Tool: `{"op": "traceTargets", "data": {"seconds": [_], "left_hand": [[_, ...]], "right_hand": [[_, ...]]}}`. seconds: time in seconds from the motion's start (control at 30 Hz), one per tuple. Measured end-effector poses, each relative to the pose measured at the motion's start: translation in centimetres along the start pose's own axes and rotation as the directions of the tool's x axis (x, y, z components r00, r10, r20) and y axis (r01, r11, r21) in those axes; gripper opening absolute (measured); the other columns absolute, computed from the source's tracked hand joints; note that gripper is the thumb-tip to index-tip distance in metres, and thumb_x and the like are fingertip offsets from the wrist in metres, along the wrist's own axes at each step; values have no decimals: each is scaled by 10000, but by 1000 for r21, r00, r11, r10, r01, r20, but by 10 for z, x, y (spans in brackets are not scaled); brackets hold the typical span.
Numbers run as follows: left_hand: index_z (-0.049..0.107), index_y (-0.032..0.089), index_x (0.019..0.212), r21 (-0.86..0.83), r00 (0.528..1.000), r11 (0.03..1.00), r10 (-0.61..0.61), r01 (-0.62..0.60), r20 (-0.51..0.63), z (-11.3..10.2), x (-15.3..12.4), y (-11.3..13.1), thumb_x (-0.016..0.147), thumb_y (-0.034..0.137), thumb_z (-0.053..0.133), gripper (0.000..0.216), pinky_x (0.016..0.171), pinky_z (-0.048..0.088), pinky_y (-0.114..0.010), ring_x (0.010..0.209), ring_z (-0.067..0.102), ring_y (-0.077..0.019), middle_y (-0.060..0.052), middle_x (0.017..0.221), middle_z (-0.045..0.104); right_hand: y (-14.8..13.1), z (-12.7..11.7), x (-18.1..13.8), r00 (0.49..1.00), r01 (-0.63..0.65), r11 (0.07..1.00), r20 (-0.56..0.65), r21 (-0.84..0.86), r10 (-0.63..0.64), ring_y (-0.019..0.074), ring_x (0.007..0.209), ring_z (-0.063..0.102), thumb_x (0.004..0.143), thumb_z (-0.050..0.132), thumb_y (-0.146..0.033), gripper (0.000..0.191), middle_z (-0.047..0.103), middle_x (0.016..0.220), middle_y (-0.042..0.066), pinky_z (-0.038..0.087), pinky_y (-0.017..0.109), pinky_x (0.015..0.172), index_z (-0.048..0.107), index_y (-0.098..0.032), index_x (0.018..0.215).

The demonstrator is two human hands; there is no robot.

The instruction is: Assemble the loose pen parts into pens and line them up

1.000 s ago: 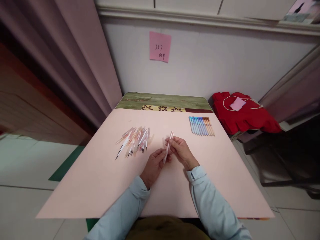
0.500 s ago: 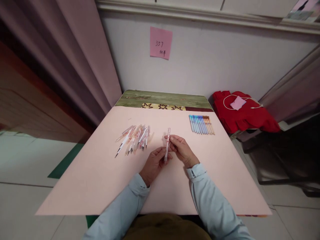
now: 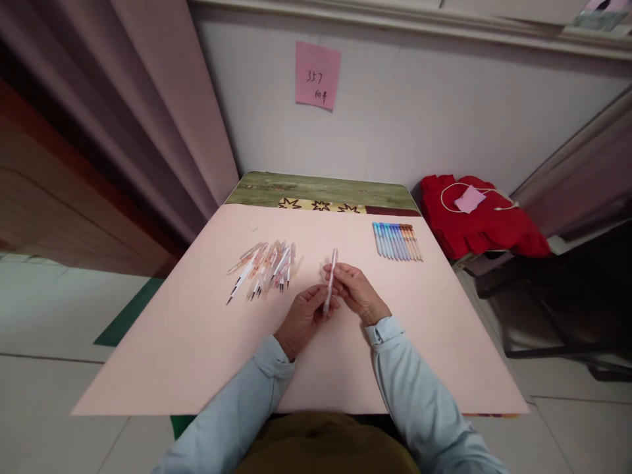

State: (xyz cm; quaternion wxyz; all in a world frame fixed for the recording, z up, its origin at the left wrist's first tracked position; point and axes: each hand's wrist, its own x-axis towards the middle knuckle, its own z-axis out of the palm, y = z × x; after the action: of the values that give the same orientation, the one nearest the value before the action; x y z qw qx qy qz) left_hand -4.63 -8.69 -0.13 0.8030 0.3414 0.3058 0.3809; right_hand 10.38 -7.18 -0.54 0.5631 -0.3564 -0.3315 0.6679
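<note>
Head view: a table covered by a pink sheet (image 3: 197,355) was seen from above, with both sleeved arms reaching in from the lower edge.
Pen (image 3: 332,266): a pale pen was held just above the middle of the sheet, nearly upright in the picture, its upper end free beyond the fingers.
Left hand (image 3: 302,315): it was closed around the lower end of the pen, fingers curled and thumb pressed against the barrel.
Right hand (image 3: 356,291): it was pinched on the pen's middle part, just beside the left hand and touching it.
Loose pile (image 3: 264,268): a scatter of pale pens and parts was laid on the sheet to the left of the hands, near them but apart.
Row of pens (image 3: 397,241): blue and orange pens were lined up side by side at the far right of the sheet.
Wall note (image 3: 317,75): a pink paper was stuck on the wall behind the table.
Red cloth (image 3: 481,224): it was heaped beside the table on the right, with a white cable (image 3: 447,197) lying on it.
</note>
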Motion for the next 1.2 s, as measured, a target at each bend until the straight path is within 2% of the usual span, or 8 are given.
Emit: {"op": "traceTargets", "data": {"seconds": [0.17,0.27,0.4,0.67,0.87,1.07,1.13,1.2], "left_hand": [[696,126,867,-27,1000,1000,-3,3,-1,-2,0,-1,789,373,748,265,552,357,-208,555,483,-73,-36,690,648],[687,127,844,-30,1000,999,13,-13,-10,-2,0,-2,786,373,753,261,566,365,-212,570,494,-79,-38,693,650],[686,132,824,-8,999,999,37,-37,-25,-1,-1,-3,786,364,753,244,582,369,-216,568,497,-79,-35,684,654],[684,138,785,74,998,996,53,-52,-13,-1,-1,-4,773,351,756,225,575,357,-225,576,503,-90,-27,674,646],[701,136,838,75,1000,997,30,-30,8,0,-2,-3,760,334,765,222,578,375,-221,594,506,-93,-22,685,639],[715,134,831,-14,999,1000,17,-18,-44,1,-1,-1,724,312,794,222,566,378,-215,587,518,-99,-21,649,633],[720,134,822,-45,999,999,2,-3,-36,1,-1,0,716,295,797,207,558,375,-212,595,531,-101,-24,651,634],[727,133,832,-63,1000,998,-17,16,-20,-1,-1,0,718,282,797,200,559,375,-209,606,543,-102,-29,663,640]], "right_hand": [[2,0,0,1000,4,998,17,-58,-3,50,444,338,752,787,-452,332,487,560,-74,262,195,423,646,-168,853],[6,1,0,1000,5,996,15,-85,-4,57,449,412,739,794,-446,340,524,578,-65,308,190,428,594,-179,800],[10,2,1,1000,9,994,29,-109,-6,78,441,476,738,789,-431,334,579,607,-54,372,203,421,571,-195,829],[12,6,-1,997,-22,985,64,-174,33,74,355,392,781,723,-450,293,491,510,-86,315,213,349,568,-202,777],[15,3,0,999,36,981,37,-192,-30,69,413,410,742,774,-415,292,537,599,-67,318,209,396,585,-199,790],[9,5,-4,998,30,984,66,-174,-19,89,457,451,741,781,-452,315,562,634,-52,363,221,433,604,-204,815],[3,6,-5,998,27,988,65,-155,-17,107,554,519,788,729,-500,326,627,741,-12,413,223,493,651,-203,899],[-3,6,-7,995,11,993,96,-122,1,137,733,592,823,691,-513,349,674,901,39,466,234,609,692,-202,981]]}}
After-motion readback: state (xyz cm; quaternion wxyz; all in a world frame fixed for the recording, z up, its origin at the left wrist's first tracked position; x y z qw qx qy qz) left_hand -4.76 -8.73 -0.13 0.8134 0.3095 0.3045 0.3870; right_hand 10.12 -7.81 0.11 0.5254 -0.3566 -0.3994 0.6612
